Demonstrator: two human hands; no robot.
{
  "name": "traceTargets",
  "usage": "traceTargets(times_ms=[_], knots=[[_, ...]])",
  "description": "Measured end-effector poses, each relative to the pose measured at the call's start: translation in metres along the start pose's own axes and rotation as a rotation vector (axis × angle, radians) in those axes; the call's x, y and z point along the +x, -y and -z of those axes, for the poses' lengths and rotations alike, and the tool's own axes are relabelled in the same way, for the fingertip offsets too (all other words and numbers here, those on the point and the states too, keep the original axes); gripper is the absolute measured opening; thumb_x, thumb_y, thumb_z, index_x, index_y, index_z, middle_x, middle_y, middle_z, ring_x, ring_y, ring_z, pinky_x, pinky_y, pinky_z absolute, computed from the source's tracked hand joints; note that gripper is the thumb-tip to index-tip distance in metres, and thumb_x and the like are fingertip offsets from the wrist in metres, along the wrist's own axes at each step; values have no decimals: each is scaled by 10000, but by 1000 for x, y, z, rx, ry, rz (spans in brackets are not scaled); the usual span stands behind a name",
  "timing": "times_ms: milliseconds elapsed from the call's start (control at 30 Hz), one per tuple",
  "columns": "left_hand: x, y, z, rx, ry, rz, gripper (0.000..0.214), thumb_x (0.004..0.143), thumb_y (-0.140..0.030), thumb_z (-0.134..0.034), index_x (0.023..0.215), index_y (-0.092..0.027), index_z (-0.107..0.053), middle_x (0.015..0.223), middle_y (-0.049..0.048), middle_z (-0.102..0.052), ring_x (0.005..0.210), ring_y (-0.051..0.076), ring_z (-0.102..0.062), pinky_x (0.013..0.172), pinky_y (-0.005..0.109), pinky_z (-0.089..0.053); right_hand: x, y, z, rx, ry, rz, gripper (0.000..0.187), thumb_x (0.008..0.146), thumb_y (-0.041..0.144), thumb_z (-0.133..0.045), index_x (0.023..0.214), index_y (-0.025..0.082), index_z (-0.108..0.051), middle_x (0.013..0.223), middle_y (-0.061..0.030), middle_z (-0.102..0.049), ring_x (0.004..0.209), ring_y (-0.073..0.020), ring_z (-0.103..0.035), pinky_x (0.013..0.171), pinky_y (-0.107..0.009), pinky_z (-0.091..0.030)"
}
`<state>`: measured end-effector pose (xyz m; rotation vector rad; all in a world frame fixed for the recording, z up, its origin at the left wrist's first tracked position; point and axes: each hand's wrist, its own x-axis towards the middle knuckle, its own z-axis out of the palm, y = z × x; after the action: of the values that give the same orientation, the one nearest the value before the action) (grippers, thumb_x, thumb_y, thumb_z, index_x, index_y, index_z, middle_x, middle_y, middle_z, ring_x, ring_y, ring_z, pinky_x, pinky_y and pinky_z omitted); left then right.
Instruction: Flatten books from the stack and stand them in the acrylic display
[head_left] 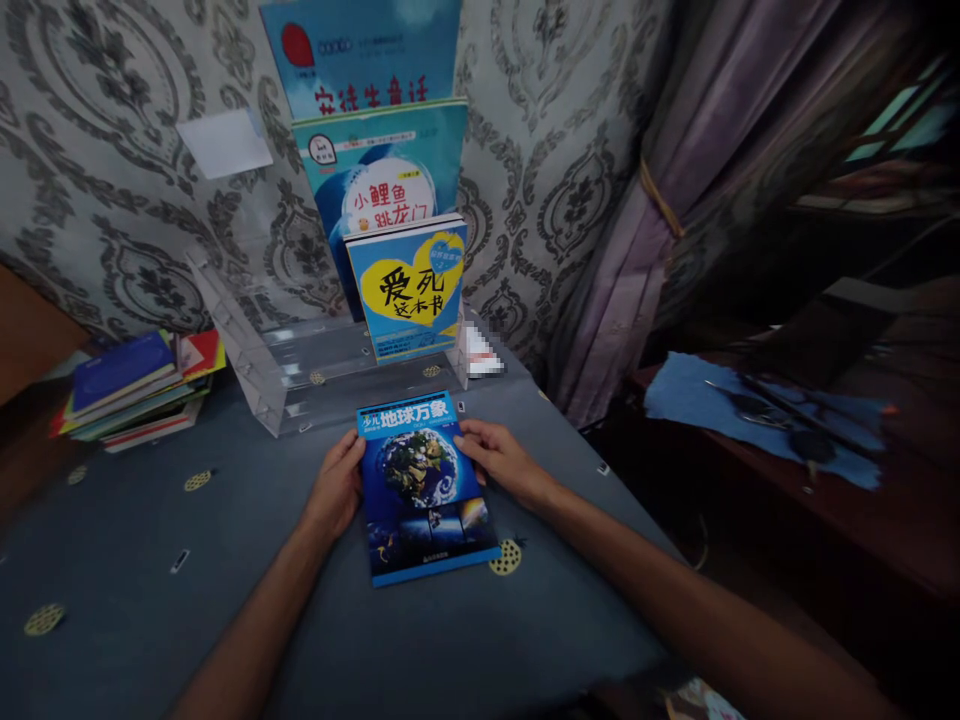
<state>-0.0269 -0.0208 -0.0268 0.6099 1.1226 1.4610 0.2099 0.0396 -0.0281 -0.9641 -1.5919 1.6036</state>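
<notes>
Both of your hands are gripping one book with a blue cover [420, 520], whose front is showing a large globe and white lettering. Your left hand [337, 488] is closing on its left edge, thumb lying near the upper part of the cover; your right hand [501, 458] is pinching the right edge, a little higher up. Neither grip is standing wide; each is closing around the book's thickness, with some fingers hiding beneath it.

The book is sitting over the dark tablecloth [187, 600], cover up, tilting slightly in view, just in front of a clear stepped stand [264, 392]. Whether its underside is touching the cloth, you are not letting me tell.

On the stand, three books are standing in a rising row: a book with a yellow heart [412, 290] is leaning in front, a teal book [324, 185] is rising behind it, and a tall blue book [360, 55] is showing at the back.

To your left, a pile of books [139, 390] is lying near the stand. To your right, a purple curtain [622, 230] is hanging, and beyond it a light-blue cloth [679, 395] is lying under some dark items.
</notes>
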Motion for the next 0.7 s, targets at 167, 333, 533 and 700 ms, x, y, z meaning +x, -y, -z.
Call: traceTargets(times_ms=[167, 333, 533, 700], knots=[[-3, -3, -3, 30, 23, -3, 432, 693, -409, -876, 1021, -168, -733, 981, 49, -778, 904, 198, -715, 797, 265, -545, 0, -1, 1, -4, -5, -5, 290, 865, 477, -657, 891, 197, -585, 585, 72, -459, 451, -76, -414, 439, -231, -317], [-10, -9, -9, 48, 76, 14, 495, 672, -390, -889, 1083, -172, -720, 1010, 53, -783, 857, 195, -722, 737, 250, -544, -1, 0, 0, -9, -15, -5, 281, 862, 469, -651, 908, 200, -582, 566, 82, -449, 439, -77, -408, 437, -232, -303], [-16, -15, -7, 69, 142, 38, 567, 691, -343, -860, 1211, -211, -677, 1107, 53, -773, 906, 204, -723, 763, 259, -548, -2, 4, -2, 54, -20, 18, 425, 781, 583, -683, 916, 200, -559, 566, 102, -433, 428, -69, -374, 420, -225, -310], [-19, -16, -4, 163, 259, 30, 626, 685, -288, -849, 1278, -216, -661, 1183, 74, -749, 1014, 250, -708, 853, 301, -548, -3, 9, 0, 58, -44, 80, 435, 801, 612, -680, 921, 211, -565, 567, 97, -420, 444, -72, -346, 421, -218, -278]])
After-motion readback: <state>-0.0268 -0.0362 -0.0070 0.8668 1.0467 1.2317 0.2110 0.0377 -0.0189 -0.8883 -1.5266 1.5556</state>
